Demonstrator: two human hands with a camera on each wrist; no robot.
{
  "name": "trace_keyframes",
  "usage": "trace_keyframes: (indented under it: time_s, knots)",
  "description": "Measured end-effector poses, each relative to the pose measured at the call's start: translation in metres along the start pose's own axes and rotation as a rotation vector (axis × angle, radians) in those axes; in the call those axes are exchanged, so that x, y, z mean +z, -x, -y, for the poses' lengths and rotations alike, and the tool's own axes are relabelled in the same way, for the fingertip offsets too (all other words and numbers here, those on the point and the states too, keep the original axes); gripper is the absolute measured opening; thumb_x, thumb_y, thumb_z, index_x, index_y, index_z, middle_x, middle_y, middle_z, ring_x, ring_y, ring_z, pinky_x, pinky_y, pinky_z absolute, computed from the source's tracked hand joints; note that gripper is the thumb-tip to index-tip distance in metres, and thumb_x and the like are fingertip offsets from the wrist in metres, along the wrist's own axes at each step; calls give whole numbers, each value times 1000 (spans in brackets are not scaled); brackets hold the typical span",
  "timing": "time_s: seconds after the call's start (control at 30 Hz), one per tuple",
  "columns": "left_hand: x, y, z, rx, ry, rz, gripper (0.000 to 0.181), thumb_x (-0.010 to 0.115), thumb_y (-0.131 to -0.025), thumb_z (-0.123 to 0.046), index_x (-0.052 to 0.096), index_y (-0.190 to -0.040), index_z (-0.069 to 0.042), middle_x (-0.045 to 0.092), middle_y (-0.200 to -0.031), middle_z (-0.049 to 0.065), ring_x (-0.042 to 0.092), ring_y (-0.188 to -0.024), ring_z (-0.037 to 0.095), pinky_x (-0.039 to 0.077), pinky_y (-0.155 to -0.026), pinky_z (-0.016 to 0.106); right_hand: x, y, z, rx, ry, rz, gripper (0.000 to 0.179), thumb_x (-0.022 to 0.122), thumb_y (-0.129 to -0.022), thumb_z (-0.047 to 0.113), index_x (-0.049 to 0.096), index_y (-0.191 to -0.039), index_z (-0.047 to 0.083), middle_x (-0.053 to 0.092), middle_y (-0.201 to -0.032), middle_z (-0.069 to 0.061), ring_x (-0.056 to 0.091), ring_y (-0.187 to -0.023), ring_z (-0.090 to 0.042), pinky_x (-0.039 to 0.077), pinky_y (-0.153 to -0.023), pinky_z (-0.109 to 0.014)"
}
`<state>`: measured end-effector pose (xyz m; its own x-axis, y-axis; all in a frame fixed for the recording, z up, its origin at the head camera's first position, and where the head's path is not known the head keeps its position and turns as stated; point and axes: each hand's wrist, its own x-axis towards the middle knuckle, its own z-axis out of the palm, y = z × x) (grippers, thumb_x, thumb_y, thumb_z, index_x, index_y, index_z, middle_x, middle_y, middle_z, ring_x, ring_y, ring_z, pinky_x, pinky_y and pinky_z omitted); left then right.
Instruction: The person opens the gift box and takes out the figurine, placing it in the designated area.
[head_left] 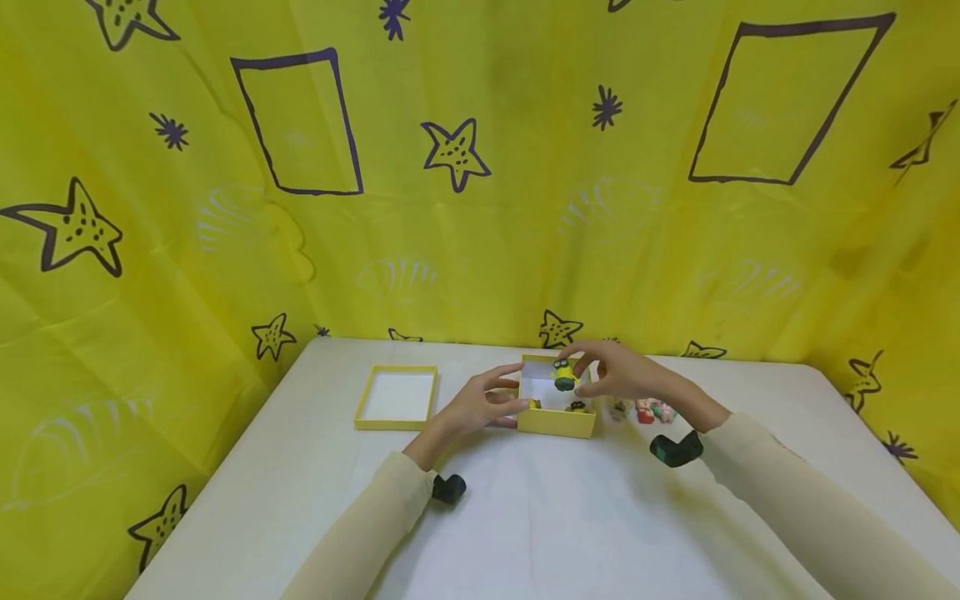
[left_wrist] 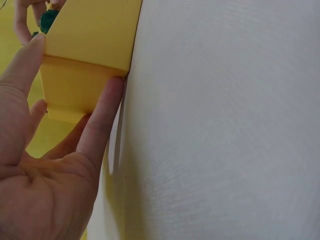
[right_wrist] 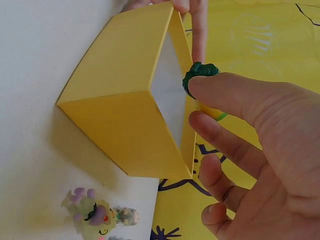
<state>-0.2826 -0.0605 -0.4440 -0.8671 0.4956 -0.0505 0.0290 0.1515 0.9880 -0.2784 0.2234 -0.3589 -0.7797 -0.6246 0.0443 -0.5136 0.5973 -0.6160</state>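
A yellow box (head_left: 555,423) with a white inside stands open-topped at the table's far side. My left hand (head_left: 480,404) touches its left end, fingers fairly straight, with fingertips near the rim and the lower edge in the left wrist view. Over the box, my right hand (head_left: 622,371) pinches a small yellow minion figurine (head_left: 564,377) with a dark green base between thumb and fingers. Inside the box, small yellow-and-dark figures (head_left: 576,407) show above the front wall; the rest of them is hidden.
Left of the box lies a yellow-rimmed lid (head_left: 393,425), white side up. Several small toy figures (head_left: 655,410) are to the right of the box, one of them purple and cream (right_wrist: 97,215). A yellow patterned curtain (head_left: 517,250) hangs behind the white table (head_left: 540,517).
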Motion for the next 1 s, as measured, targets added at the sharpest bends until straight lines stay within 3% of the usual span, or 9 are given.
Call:
trace_keyframes:
  time_s: [0.57, 0.83, 1.0]
  knots:
    - [0, -1, -1, -3, -25, 1, 76, 79, -93, -21, 41, -159, -23, 47, -151, 18, 62, -125, 31, 64, -83, 39, -10, 19, -2, -9, 3, -45, 53, 79, -90, 8, 59, -139, 7, 71, -113, -12, 57, -77, -22, 53, -67, -32]
    - [-1, 1, -1, 12, -7, 9, 76, 78, -94, -17, 41, -159, -22, 47, -151, 19, 63, -122, 30, 63, -83, 39, -15, 37, 0, -13, -30, -60, 54, 79, -92, 16, 57, -141, 6, 70, -120, -12, 57, -85, -22, 52, -70, -34]
    - [-1, 1, -1, 24, 1, 12, 76, 78, -94, -15, 40, -159, -20, 48, -150, 20, 64, -121, 30, 64, -82, 40, -18, 51, 0, 5, -34, -84, 55, 81, -91, 19, 58, -140, 11, 70, -120, -12, 57, -83, -23, 52, -60, -30]
